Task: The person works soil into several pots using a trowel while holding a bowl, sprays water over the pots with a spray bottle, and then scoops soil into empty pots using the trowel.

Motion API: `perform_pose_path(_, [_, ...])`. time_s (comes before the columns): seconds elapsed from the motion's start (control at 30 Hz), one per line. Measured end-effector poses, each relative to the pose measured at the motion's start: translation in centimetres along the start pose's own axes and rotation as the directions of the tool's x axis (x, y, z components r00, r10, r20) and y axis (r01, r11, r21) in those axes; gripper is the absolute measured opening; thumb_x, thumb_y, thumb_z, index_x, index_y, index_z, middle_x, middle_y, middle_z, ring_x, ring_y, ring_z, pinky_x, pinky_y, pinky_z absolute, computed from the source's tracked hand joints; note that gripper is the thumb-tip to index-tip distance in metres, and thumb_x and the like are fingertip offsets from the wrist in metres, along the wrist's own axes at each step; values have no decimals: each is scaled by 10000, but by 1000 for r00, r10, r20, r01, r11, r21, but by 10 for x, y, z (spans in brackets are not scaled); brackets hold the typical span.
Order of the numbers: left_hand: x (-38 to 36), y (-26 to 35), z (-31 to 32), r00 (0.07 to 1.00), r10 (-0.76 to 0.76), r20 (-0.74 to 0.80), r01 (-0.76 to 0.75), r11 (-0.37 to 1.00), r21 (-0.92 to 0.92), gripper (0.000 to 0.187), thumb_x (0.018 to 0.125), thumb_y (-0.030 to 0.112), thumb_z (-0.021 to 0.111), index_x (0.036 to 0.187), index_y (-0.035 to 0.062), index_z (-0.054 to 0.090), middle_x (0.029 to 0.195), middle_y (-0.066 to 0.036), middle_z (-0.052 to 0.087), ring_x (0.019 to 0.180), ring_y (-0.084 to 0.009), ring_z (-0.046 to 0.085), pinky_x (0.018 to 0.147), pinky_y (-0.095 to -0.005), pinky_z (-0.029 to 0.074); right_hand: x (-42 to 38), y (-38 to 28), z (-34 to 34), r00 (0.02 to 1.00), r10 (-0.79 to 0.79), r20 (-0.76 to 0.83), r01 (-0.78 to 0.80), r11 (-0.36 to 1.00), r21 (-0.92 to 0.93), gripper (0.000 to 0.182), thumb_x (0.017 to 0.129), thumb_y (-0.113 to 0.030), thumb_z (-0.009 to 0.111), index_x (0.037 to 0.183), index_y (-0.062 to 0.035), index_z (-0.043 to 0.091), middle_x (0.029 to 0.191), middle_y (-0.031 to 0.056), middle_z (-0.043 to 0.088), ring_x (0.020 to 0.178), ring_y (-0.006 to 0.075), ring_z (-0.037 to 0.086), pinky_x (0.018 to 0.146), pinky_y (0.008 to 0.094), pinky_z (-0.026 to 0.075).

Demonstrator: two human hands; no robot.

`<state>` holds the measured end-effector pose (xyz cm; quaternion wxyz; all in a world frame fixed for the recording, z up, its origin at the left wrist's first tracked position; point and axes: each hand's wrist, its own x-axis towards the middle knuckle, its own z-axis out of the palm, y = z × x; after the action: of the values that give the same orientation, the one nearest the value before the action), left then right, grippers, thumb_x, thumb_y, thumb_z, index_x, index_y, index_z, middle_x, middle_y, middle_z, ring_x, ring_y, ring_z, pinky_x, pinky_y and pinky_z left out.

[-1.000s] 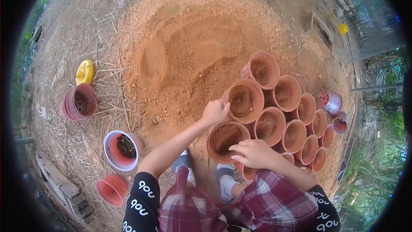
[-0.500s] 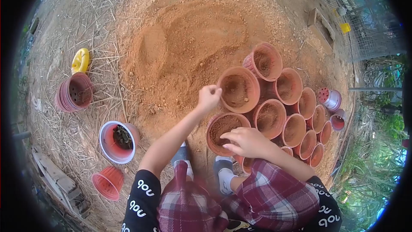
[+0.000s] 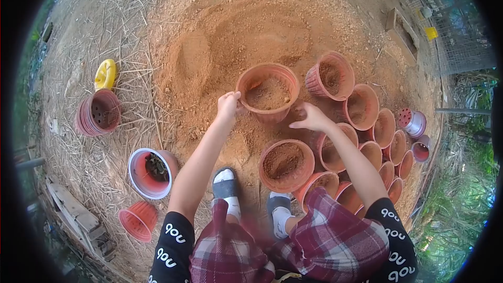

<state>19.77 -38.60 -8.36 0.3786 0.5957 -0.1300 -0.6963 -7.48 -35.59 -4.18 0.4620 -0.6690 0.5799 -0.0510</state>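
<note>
A terracotta-coloured plastic plant pot (image 3: 271, 117) with soil in it is tilted slightly toward me. My left hand (image 3: 229, 106) pinches its left rim between thumb and fingers. At the pot's lower right side is my right hand (image 3: 310, 117), fingers spread and apart; whether a fingertip touches the wall cannot be made out. Nearer my feet stands another pot (image 3: 268, 179), with darker soil heaped inside. To the right, a soil-filled pot (image 3: 316, 81) leans, and several similar pots (image 3: 361, 106) stand packed together in rows, partly covered by my right forearm.
A broad mound of orange soil (image 3: 236, 31) spreads ahead. On the left are a stack of pots (image 3: 84, 115), a yellow object (image 3: 105, 75), a white-rimmed pot (image 3: 137, 186) with leaves and a tipped pot (image 3: 137, 220). A wooden box (image 3: 402, 35) lies far right.
The pot at my left hand has moved left and away from the group. My right hand has left the nearer pot of dark soil and reached forward to that pot's right side.
</note>
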Motion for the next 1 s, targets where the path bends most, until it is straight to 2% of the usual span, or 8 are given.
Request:
perform_pose_path(0.17, [8,6,-6,998,-68,-8,66,990,-128,111,868,103,481,938,35,534,842,-49,541,763,-163,548,681,-343,518,64,26,51,980,-97,-172,146,943,300,1078,502,-216,863,1330,21,214,1270,154,429,1175,209,425,986,331,352])
perform_pose_path(0.27, [18,-3,-13,995,9,95,-4,999,-50,208,898,239,462,988,60,516,1022,-107,540,959,-225,528,845,-417,460,70,24,54,978,-106,-179,188,819,542,1115,482,-204,870,1347,11,201,1319,155,386,1215,231,395,1004,343,341])
perform_pose_path(0.37, [12,-22,-6,965,18,260,-13,1000,-23,686,881,619,241,1334,109,314,1430,-95,235,1343,-253,144,1070,-493,125,73,25,49,991,-87,-106,132,812,568,1096,487,-197,870,1340,8,213,1302,138,402,1199,219,406,995,337,350])
perform_pose_path(0.53, [29,-50,-3,921,98,377,-172,971,168,816,835,702,186,1433,160,64,1472,-76,131,1362,-246,84,1060,-483,183,70,13,43,993,-16,-115,77,834,546,1066,490,-190,868,1330,11,242,1275,127,434,1173,204,432,978,334,367])
perform_pose_path(0.8, [2,-19,16,879,303,368,-438,818,372,960,740,528,639,1354,-44,173,1287,-242,389,1196,-306,420,994,-409,363,72,-14,20,985,142,-99,-88,905,416,806,585,-360,810,1200,31,466,1101,144,589,1002,227,579,858,324,460])
perform_pose_path(0.87, [-7,8,27,920,251,300,-369,812,452,964,735,548,630,1355,-36,178,1275,-225,415,1180,-310,439,986,-404,374,63,-47,-6,970,227,-86,-188,926,326,790,614,-469,758,1164,39,508,1077,171,602,984,242,595,848,321,464])
perform_pose_path(0.93, [-8,29,38,965,88,247,-149,959,239,928,756,608,556,1346,-31,230,1257,-229,433,1163,-304,459,981,-411,380,56,-78,-29,965,246,-89,-212,935,284,851,593,-550,732,1160,46,514,1054,184,608,970,258,604,832,329,469])
perform_pose_path(1.0, [-11,40,43,944,67,324,-118,983,141,944,757,678,455,1356,-16,229,1288,-219,401,1193,-315,422,998,-431,357,61,-92,-43,935,41,-351,-37,999,18,925,554,-575,736,1191,48,488,1055,192,602,967,279,603,832,342,466])
